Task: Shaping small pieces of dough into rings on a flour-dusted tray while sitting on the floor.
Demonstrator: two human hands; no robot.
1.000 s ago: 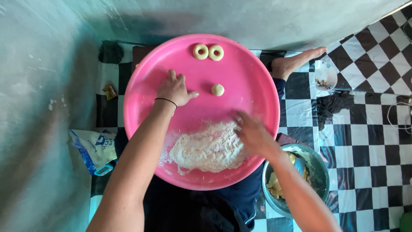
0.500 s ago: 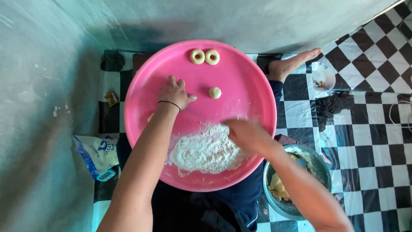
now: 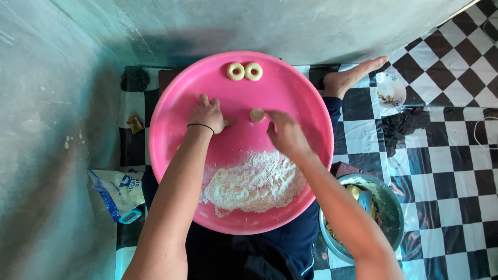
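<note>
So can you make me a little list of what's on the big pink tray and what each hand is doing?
tray: round pink tray on the person's lap
dough rings: two dough rings side by side at the far edge
dough disc: small flat dough disc near the middle
flour: white flour pile on the near side
left hand: left hand flat on the tray
right hand: right hand, fingertips at the disc
beside tray: metal bowl of dough

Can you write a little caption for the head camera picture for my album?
Right hand touches a small dough disc on a pink tray with flour and two dough rings; left hand rests flat.
</note>
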